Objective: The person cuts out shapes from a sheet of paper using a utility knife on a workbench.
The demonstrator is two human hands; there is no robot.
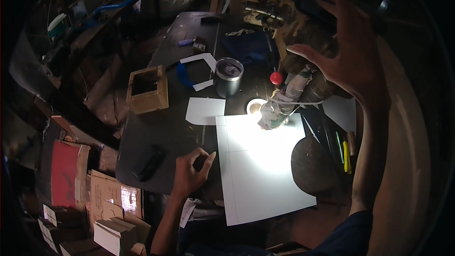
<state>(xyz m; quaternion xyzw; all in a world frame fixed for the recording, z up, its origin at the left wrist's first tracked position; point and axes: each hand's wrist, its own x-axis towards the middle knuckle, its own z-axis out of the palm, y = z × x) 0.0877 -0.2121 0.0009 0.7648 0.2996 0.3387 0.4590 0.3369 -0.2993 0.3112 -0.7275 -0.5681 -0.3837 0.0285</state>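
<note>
A large white sheet of paper (241, 185) with faint ruled lines and a curved cut-out on its right side lies at the table's near edge. Just left of it is my left hand (193, 168), its fingers curled and thumb near the index fingertip, with nothing visible in it. My right hand (350, 59) is raised at the upper right, thumb and fingers spread, holding nothing. Beyond those fingers is a dark flat device (313, 0), its kind unclear. A lamp wrapped in patterned material (296, 87) throws a bright glare on the sheet.
On the dark table (166, 85) are a lidded tumbler (228, 78), a wooden box (147, 90), a smaller paper piece (204, 110), a black object (149, 161) and a red ball knob (276, 77). A yellow marker (346, 156) lies right of the sheet. Cardboard boxes (113, 192) stand lower left.
</note>
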